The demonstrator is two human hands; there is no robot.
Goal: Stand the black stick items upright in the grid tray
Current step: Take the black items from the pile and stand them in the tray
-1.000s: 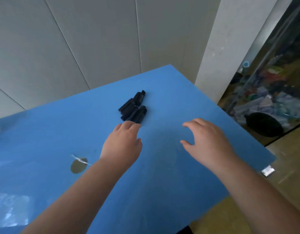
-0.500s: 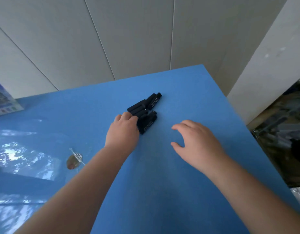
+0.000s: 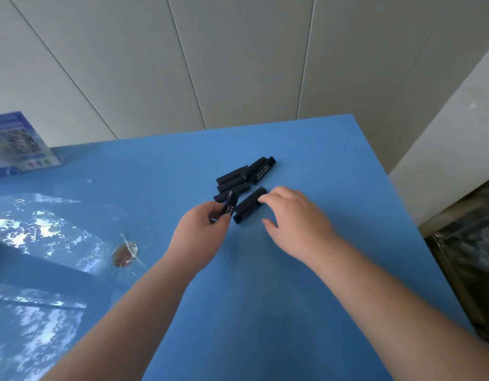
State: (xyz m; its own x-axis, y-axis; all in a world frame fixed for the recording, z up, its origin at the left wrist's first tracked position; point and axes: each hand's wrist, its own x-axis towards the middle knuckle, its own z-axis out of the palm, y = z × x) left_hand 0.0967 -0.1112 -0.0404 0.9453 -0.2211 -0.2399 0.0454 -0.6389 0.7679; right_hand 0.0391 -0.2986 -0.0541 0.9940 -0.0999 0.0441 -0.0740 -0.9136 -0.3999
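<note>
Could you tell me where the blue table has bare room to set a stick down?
Bare table lies between the forearms and right of the right hand. It is crowded around the sticks, and the clear tray fills the left.

A blue tabletop (image 3: 265, 298) — at its far left a printed box (image 3: 18, 144), nearer a small brown disc (image 3: 125, 254) under clear wrap.

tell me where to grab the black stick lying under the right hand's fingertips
Pinch the black stick across its middle, from above, thumb on the near long side and fingers on the far side. It lies flat on the blue table, a little apart from the pile, both long sides bare; the right hand already touches its far end.
</note>
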